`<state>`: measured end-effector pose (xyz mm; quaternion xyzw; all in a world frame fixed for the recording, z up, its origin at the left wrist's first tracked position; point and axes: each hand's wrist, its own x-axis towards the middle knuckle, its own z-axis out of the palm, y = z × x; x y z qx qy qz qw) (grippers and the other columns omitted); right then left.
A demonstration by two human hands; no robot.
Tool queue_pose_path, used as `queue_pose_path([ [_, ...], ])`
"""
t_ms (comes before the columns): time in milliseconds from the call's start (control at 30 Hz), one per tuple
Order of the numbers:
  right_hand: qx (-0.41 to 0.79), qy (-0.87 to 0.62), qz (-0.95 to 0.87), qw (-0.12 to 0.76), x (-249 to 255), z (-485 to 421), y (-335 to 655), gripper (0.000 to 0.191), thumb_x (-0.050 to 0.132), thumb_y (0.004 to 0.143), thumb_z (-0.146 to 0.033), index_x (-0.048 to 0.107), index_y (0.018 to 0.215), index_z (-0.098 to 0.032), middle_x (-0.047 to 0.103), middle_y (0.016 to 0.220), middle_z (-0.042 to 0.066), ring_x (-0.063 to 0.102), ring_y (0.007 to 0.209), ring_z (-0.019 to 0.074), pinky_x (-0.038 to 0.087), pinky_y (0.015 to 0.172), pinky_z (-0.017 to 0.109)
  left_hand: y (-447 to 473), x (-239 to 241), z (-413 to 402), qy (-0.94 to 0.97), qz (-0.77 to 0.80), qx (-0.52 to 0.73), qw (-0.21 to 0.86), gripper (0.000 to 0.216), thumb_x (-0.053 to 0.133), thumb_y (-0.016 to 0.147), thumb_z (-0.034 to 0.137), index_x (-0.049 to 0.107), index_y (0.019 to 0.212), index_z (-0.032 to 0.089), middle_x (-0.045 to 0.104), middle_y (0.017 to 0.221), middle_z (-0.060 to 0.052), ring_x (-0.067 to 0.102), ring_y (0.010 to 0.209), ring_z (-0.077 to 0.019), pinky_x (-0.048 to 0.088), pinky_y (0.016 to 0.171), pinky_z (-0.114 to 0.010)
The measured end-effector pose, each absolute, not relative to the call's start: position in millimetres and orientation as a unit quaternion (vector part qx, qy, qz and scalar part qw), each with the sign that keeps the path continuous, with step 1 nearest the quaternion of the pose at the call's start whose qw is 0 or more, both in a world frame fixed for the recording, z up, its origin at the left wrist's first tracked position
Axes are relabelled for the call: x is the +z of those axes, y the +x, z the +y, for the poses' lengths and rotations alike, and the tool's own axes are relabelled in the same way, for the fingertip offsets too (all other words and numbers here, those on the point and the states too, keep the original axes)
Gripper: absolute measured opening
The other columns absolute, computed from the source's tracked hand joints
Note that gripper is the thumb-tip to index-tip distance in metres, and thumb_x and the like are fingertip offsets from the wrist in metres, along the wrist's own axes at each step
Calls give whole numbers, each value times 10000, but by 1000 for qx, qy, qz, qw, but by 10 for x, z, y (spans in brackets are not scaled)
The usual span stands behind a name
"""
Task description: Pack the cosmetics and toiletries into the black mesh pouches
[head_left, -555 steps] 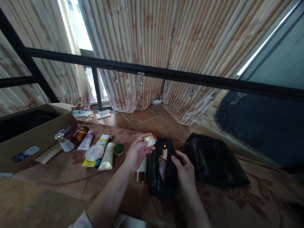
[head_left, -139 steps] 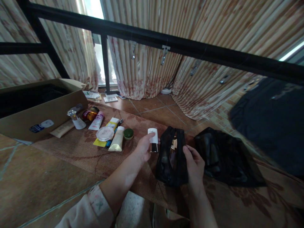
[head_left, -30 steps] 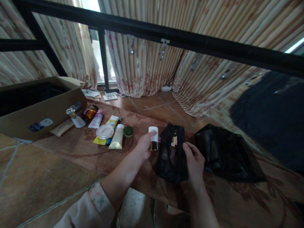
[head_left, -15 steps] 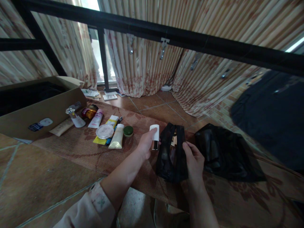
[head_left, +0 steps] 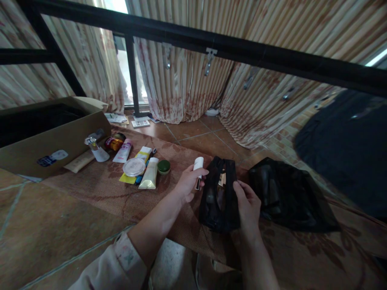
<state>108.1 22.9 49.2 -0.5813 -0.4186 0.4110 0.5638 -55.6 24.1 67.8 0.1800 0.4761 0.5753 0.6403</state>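
My left hand (head_left: pixel 188 183) is closed round a small white tube with a silver cap (head_left: pixel 198 165), held upright just left of an open black pouch (head_left: pixel 218 197). My right hand (head_left: pixel 247 204) grips the pouch's right edge and holds its mouth apart. Something pale shows inside the pouch. The pouch stands on a patterned brown mat (head_left: pixel 127 197) on the tiled floor.
Several toiletries lie in a row at the left: a cream tube (head_left: pixel 149 179), a green jar (head_left: pixel 163 166), a round clear lid (head_left: pixel 134 166), a pink tube (head_left: pixel 123 151). A cardboard box (head_left: pixel 51 141) stands behind them. A second black bag (head_left: pixel 287 197) lies to the right. A black rail (head_left: pixel 242 54) crosses overhead.
My left hand has closed more fully round the white tube and tilted it toward the pouch mouth. My right hand and the pouch have stayed put.
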Motion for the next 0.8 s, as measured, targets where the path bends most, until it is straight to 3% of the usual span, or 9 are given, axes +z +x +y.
queue_pose_path([
  [200, 399, -587, -424, 563, 456, 249, 1101, 396, 736, 668, -485, 718, 878, -150, 689, 744, 24, 595, 651, 150, 465, 607, 260, -567, 627, 278, 125, 470, 589, 645, 143, 616, 764, 262, 596, 799, 126, 642, 660, -41, 515, 426, -78, 367, 378, -183],
  [500, 408, -578, -426, 564, 497, 224, 1081, 391, 737, 671, -476, 716, 883, -148, 698, 777, 39, 615, 671, 161, 481, 620, 271, -589, 714, 268, 100, 400, 568, 713, 555, 388, 904, 581, 656, 948, 96, 633, 617, -61, 579, 449, -118, 459, 439, -213],
  [800, 408, -590, -423, 553, 474, 231, 1093, 398, 732, 678, -482, 719, 900, -152, 690, 770, 27, 602, 665, 148, 471, 615, 261, -592, 770, 225, 143, 373, 579, 711, 689, 294, 890, 656, 690, 943, 94, 637, 594, -75, 588, 456, -123, 447, 433, -200],
])
